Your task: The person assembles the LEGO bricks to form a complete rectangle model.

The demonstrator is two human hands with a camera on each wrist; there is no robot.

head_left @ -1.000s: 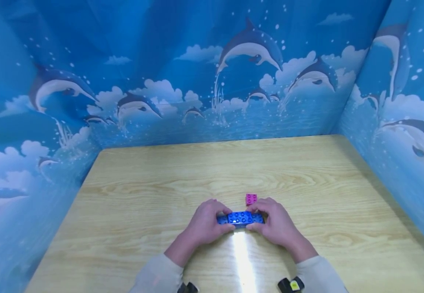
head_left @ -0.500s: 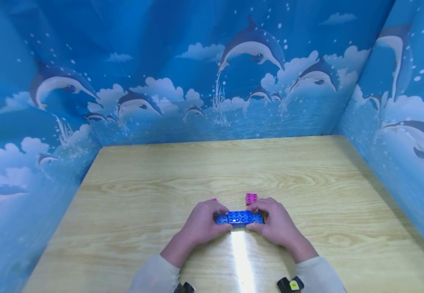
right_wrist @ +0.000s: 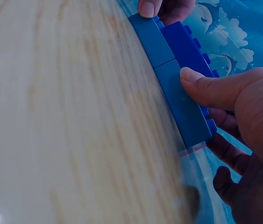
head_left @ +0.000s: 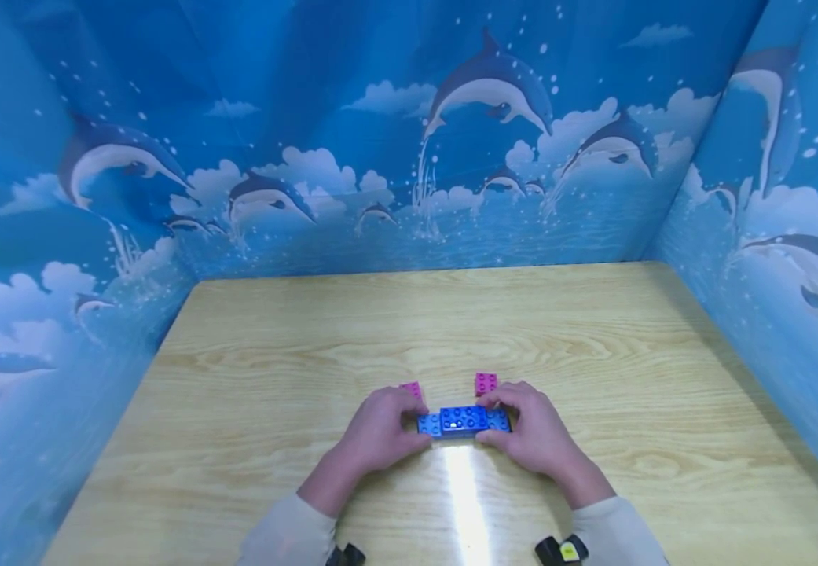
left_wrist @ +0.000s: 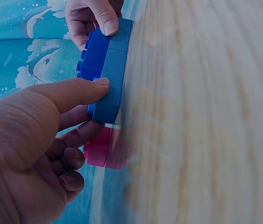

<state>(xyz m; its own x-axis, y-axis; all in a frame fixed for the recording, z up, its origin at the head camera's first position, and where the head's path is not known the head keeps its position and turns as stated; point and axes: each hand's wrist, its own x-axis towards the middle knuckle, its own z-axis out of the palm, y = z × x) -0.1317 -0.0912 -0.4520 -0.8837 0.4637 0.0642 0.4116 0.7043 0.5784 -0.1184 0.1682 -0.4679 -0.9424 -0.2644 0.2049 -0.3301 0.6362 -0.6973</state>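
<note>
A dolphin-printed backdrop (head_left: pixel 380 157) rises behind the bench (head_left: pixel 295 338) on my feed. There my left grip (head_left: pixel 380 431) pinches one light-blue brick (head_left: pixel 429 426), my right grip (head_left: pixel 532 428) a second light-blue brick (head_left: pixel 498 420) abutting it; a darker blue brick (head_left: pixel 463 420) tops both, two pink bricks (head_left: pixel 486 383) just beyond.

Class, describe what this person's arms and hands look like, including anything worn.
The left hand and right hand are ungloved. The sleeves are pale grey. A small black device shows at each sleeve; the right one bears a yellow-green mark.
</note>
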